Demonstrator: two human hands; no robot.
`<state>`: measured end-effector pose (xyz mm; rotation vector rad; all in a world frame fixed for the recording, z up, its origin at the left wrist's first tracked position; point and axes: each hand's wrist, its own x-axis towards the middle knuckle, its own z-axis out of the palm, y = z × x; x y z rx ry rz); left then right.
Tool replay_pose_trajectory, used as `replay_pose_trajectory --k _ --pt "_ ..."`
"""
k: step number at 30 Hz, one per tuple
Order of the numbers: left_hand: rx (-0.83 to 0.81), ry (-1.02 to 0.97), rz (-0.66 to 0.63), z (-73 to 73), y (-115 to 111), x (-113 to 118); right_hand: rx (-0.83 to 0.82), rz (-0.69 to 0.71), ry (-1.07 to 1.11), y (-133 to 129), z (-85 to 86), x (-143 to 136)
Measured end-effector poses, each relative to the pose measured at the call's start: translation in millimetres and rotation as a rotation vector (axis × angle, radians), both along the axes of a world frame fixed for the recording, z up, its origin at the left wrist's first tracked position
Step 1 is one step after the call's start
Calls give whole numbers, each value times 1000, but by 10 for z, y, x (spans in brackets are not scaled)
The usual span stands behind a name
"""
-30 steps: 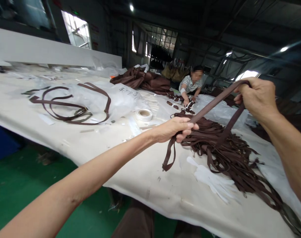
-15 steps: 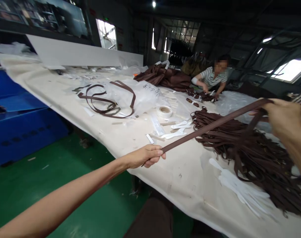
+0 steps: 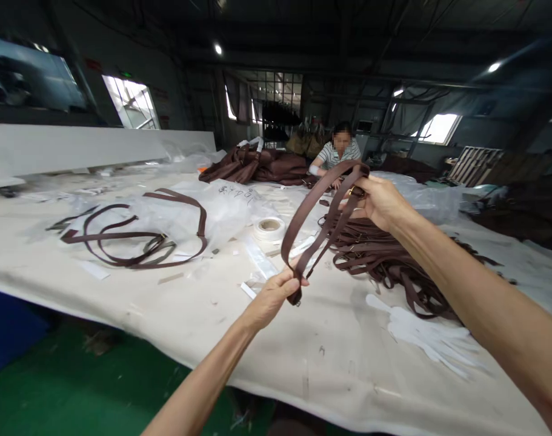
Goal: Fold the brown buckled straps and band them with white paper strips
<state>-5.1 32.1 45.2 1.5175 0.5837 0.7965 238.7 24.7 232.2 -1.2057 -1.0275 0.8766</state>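
Observation:
A brown strap hangs in loops between my two hands above the table. My left hand is closed on its lower end, where a small metal fitting shows below the fingers. Higher up and to the right, my right hand grips the gathered upper end, beside a gold-coloured buckle. Beneath and behind my right hand lies a heap of similar brown straps. White gloves lie on the table in front of that heap.
On the pale table cover, loose straps curl over plastic at the left. A roll of white tape stands mid-table. Behind it lies a pile of brown goods. Across the table a person in a striped shirt bends forward.
The strap was stretched taut between my hands; now it is folded into loops. My hands have come closer together, and the view has swung to the right.

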Motion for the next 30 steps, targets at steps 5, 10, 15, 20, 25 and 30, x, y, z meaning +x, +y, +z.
replay_pose_trajectory --k 5,10,15,20,25,30 --pt "92 60 -179 -8 9 320 36 116 23 58 52 -249" --pt "223 209 -211 9 24 94 203 116 -74 -162 43 126" --pt "447 474 -286 -72 260 -532 16 418 -670 -997 -331 830" --pt "669 641 -441 -226 241 -686 -254 605 -1154 -1848 -1322 1062" --pt "837 663 -421 -404 61 -482 -299 399 -1189 -2330 -2140 1000" --pt "908 670 -299 -542 91 -442 -209 180 -1188 -2489 -2374 1018"
